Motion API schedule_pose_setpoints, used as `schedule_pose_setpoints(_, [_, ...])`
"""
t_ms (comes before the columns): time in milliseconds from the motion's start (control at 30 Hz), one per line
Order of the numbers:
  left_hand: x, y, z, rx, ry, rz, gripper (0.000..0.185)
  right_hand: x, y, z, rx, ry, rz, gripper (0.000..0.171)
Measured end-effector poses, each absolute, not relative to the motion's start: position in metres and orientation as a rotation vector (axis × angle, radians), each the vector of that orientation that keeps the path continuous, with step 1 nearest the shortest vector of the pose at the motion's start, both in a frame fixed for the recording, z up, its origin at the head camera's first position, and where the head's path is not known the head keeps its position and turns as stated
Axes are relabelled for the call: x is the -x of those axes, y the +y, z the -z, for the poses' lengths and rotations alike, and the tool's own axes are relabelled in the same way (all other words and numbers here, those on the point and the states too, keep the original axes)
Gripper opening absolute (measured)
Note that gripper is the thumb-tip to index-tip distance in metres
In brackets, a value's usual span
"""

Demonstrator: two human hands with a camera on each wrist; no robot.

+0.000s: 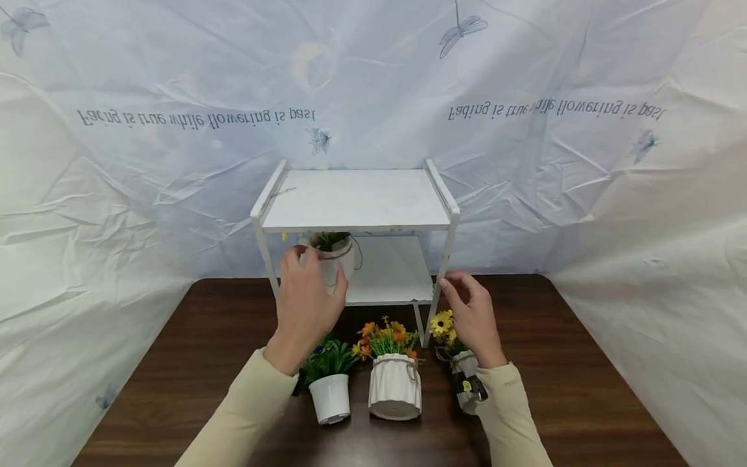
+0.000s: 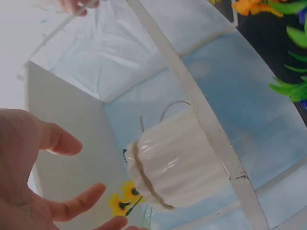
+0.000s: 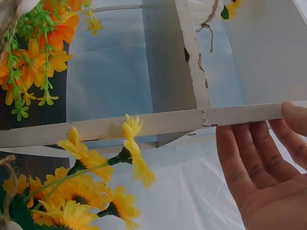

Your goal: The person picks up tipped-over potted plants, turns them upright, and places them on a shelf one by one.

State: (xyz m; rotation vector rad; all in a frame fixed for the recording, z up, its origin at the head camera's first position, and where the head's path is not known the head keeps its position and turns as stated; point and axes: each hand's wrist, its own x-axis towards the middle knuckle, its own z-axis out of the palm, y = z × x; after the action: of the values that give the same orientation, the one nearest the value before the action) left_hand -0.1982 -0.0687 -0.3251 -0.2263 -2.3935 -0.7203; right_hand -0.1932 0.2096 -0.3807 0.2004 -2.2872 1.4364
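A white two-tier shelf (image 1: 356,198) stands at the far middle of the table. On its lower board sits a white pot (image 2: 177,160) with a twine band and small yellow flowers (image 2: 127,194). My left hand (image 1: 309,301) is in front of that pot, thumb and fingers spread; in the left wrist view a gap shows between the fingertips and the pot (image 1: 338,259). With thumb on one side and fingers on the other, my right hand (image 1: 475,318) grips the front right post (image 3: 249,115) of the shelf.
Before the shelf stand a small white pot (image 1: 330,399) with green leaves, a ribbed white pot (image 1: 395,389) with orange flowers, and a pot (image 1: 467,389) with yellow flowers, partly behind my right forearm. A printed cloth (image 1: 373,84) hangs behind the brown table (image 1: 583,389).
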Motion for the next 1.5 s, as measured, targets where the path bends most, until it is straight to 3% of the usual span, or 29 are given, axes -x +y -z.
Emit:
schedule_pose_setpoints(567, [0.151,-0.079,0.361,0.144,-2.533,0.778,0.029,0.194,0.208,0.382,-0.202,-2.302,-1.436,0.023])
schedule_pose_setpoints(933, [0.128,-0.078,0.390,0.141,-2.806,0.749,0.033,0.194,0.208,0.382,-0.210,-2.317,-1.412,0.023])
schedule_pose_setpoints(1300, [0.109,-0.074,0.417,0.135,-2.673,0.645,0.038,0.196,0.210,0.382,-0.210,-2.313,-1.432,0.024])
schedule_pose_setpoints(1500, [0.098,-0.070,0.425,0.153,-2.650,0.637,0.026,0.195,0.209,0.382,-0.224,-2.307,-1.424,0.024])
